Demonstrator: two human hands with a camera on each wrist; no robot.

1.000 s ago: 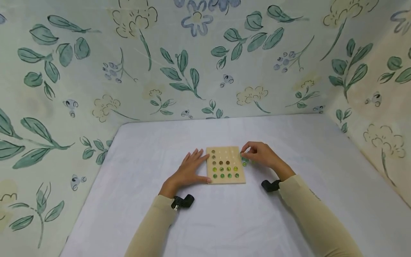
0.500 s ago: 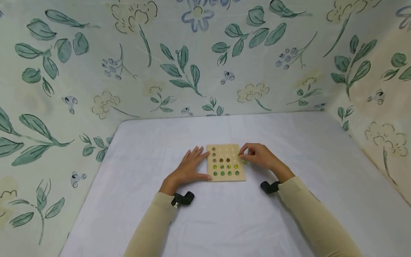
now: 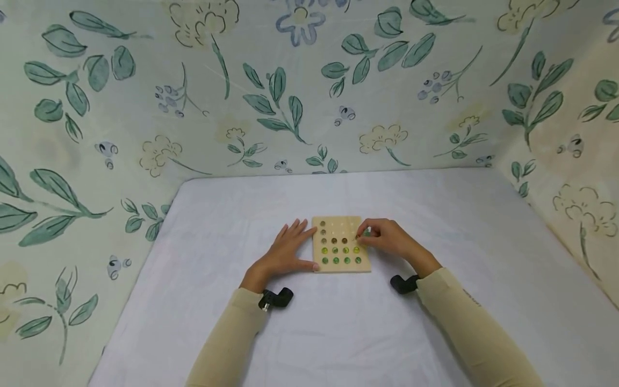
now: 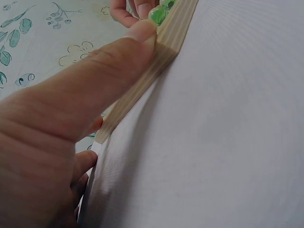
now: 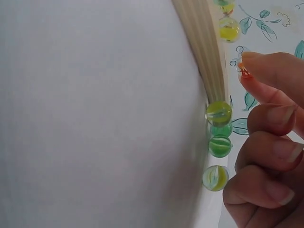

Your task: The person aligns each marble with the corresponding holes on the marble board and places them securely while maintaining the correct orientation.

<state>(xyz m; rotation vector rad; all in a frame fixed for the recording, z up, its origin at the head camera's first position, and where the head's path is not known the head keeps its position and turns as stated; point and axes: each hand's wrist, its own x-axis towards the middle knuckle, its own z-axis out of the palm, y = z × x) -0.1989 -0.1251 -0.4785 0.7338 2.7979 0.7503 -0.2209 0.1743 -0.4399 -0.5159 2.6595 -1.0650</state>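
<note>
A square wooden board (image 3: 344,268) with rows of round hollows lies on the cloth. Glass marbles fill its two near rows, green (image 3: 336,260) and yellow-green (image 3: 335,250). Brown ones (image 3: 344,241) sit in the third row, and more line the left column. My left hand (image 3: 282,252) is spread along the board's left side, its thumb (image 4: 118,57) at the near corner. Over the board's right part, my right hand (image 3: 389,236) pinches a clear marble with an orange-red swirl (image 5: 244,71) between thumb and index finger, the other fingers curled in.
Several loose marbles, green (image 5: 220,146) and yellow (image 5: 215,178), lie beside the board's right edge, under the right hand. White cloth (image 3: 319,333) covers the table. A flower-patterned curtain (image 3: 217,107) stands behind and at the sides.
My right hand has moved left from beside the board's right edge to over its right part, carrying the marble. The left hand has stayed against the board.
</note>
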